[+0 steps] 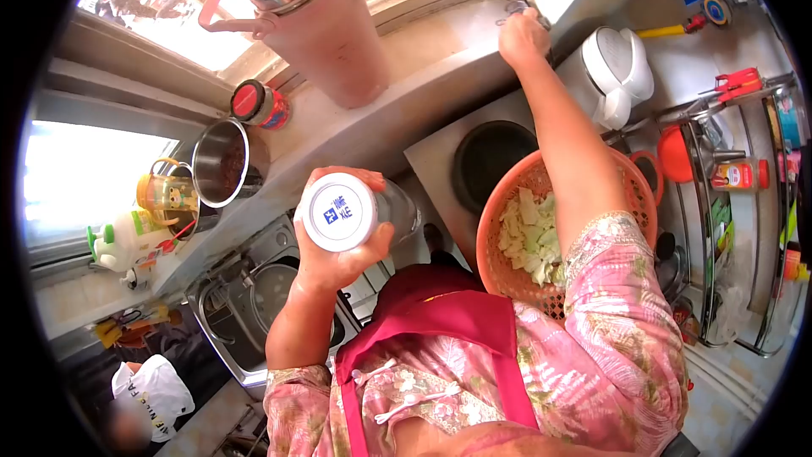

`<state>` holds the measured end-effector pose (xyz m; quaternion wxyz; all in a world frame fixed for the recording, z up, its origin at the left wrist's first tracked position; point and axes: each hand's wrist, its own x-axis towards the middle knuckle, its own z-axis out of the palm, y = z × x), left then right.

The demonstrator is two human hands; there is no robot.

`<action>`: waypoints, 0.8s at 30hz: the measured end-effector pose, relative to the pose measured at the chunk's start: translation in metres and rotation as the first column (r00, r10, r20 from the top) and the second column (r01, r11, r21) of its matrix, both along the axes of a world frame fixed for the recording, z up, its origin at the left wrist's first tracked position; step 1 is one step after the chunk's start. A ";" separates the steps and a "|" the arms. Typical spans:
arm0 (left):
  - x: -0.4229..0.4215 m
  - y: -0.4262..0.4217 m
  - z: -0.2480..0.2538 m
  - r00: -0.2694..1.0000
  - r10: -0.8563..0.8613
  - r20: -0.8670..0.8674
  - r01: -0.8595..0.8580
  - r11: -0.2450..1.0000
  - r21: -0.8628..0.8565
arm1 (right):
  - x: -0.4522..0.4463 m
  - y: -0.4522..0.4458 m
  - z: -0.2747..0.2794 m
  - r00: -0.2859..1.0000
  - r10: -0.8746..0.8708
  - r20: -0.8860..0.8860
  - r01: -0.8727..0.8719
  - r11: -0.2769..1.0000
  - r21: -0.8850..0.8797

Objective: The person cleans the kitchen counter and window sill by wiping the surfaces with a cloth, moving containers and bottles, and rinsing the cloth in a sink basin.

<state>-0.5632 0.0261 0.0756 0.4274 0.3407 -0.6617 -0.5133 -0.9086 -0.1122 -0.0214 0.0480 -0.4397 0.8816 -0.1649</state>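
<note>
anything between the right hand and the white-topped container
Nothing visible: the space between the right hand and the white-topped container, held in the left hand, looks open. The pink flask stands left of that path.

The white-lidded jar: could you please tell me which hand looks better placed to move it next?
Left, I would judge: the left hand grips the white-lidded jar, whereas the right hand is well away from it, stretched out to the windowsill.
</note>
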 end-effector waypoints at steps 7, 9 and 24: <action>0.000 0.001 -0.001 1.000 -0.006 0.013 0.006 1.000 -0.011 | 0.001 0.024 -0.003 0.947 0.223 -0.230 -0.230 0.973 -0.004; -0.002 -0.003 -0.001 0.999 0.002 0.036 -0.001 1.000 -0.025 | -0.009 -0.018 -0.012 0.999 0.029 0.022 -0.027 0.992 -0.120; -0.002 -0.007 0.020 0.997 0.051 0.052 -0.045 0.993 -0.110 | 0.005 0.011 -0.055 0.944 0.187 -0.272 -0.292 0.859 -0.421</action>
